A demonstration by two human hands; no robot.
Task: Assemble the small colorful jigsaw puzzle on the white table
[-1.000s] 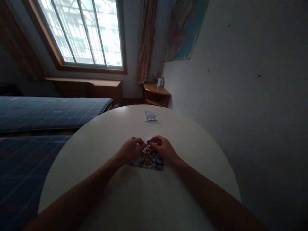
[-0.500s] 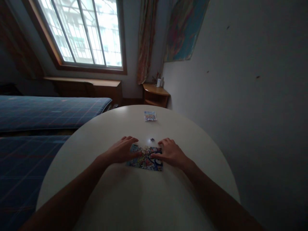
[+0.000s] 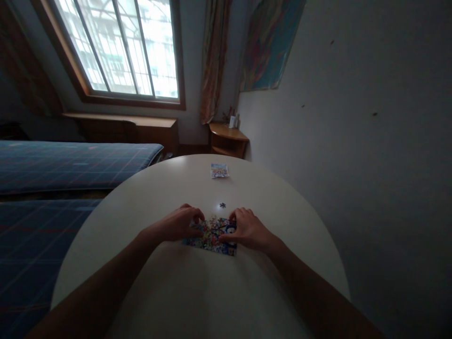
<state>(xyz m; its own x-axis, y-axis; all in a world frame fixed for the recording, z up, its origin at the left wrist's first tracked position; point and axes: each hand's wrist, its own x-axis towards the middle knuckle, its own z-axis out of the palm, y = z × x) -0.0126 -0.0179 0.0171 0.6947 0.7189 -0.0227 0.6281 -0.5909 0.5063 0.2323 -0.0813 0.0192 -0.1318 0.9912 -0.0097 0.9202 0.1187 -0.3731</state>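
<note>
A colourful, partly assembled jigsaw puzzle (image 3: 211,241) lies on the round white table, its far edge uneven. My left hand (image 3: 181,223) grips it at the left side, thumb on top and fingers curled at the far left edge. At the right side my right hand (image 3: 247,228) holds it likewise, with the thumb across the surface and the fingertips bent at the far right corner. Both hands hide parts of the puzzle. Just beyond it, a single dark puzzle piece (image 3: 222,205) rests loose on the tabletop, touched by neither hand.
Farther back on the white table (image 3: 169,183) lies a small square picture sheet (image 3: 219,170). A bed with a blue plaid mattress (image 3: 70,165) stands to the left. Behind the table is a wooden corner shelf (image 3: 229,133); a bare wall (image 3: 353,169) runs along the right.
The puzzle has shifted slightly toward me and turned a little, its right end coming nearer. My fingers have curled in closer at its far edge. The loose piece has stayed put.
</note>
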